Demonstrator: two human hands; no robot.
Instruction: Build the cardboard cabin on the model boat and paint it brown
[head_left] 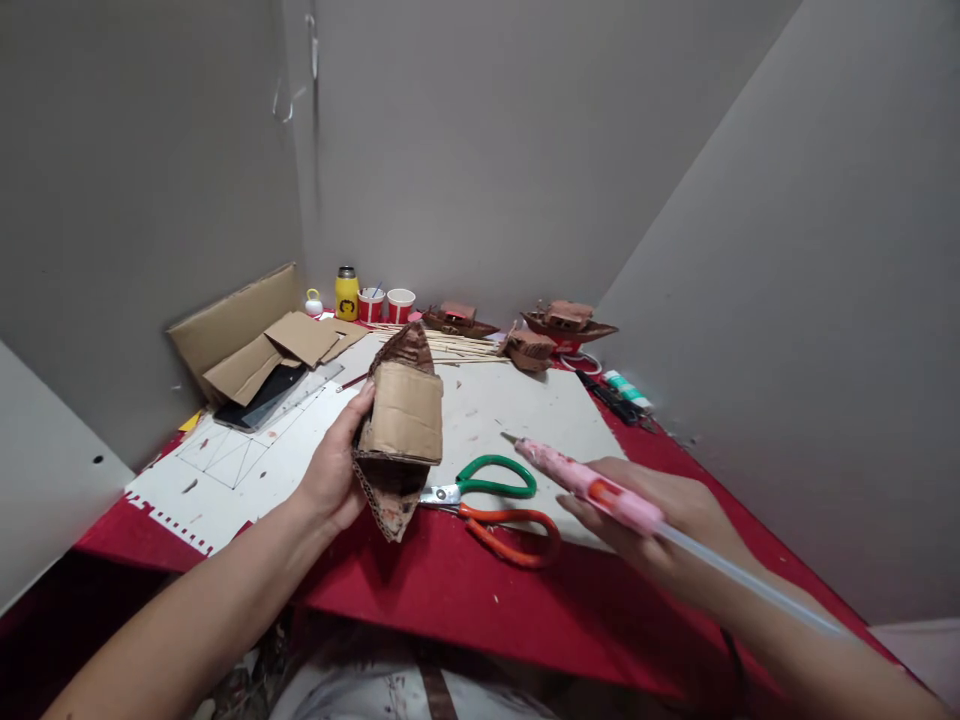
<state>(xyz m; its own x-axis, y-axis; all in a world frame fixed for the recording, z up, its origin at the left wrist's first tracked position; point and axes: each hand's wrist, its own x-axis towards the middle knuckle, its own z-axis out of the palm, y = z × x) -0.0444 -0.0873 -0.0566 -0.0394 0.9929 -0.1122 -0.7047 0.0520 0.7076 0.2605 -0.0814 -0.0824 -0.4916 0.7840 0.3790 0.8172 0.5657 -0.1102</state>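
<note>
My left hand (334, 470) is closed around the left side of a cardboard model boat (406, 410), held up above the table. The boat has a brown-painted hull with pointed ends and a plain tan curved roof over its middle. In my right hand (649, 520) is a pink hot glue gun (577, 480), its nozzle pointing left toward the boat but apart from it. A clear glue stick sticks out of the gun's back end. Scissors (495, 500) with one green and one orange handle lie below, between both hands, their blades partly hidden behind the boat.
White paper sheets (540, 400) cover part of the red table (480, 600). Cardboard pieces (240, 320) lean at the back left. Behind are a yellow bottle (346, 295), paper cups (401, 303), thin sticks (472, 348) and brown model boats (568, 320). A glue tube (628, 388) lies right.
</note>
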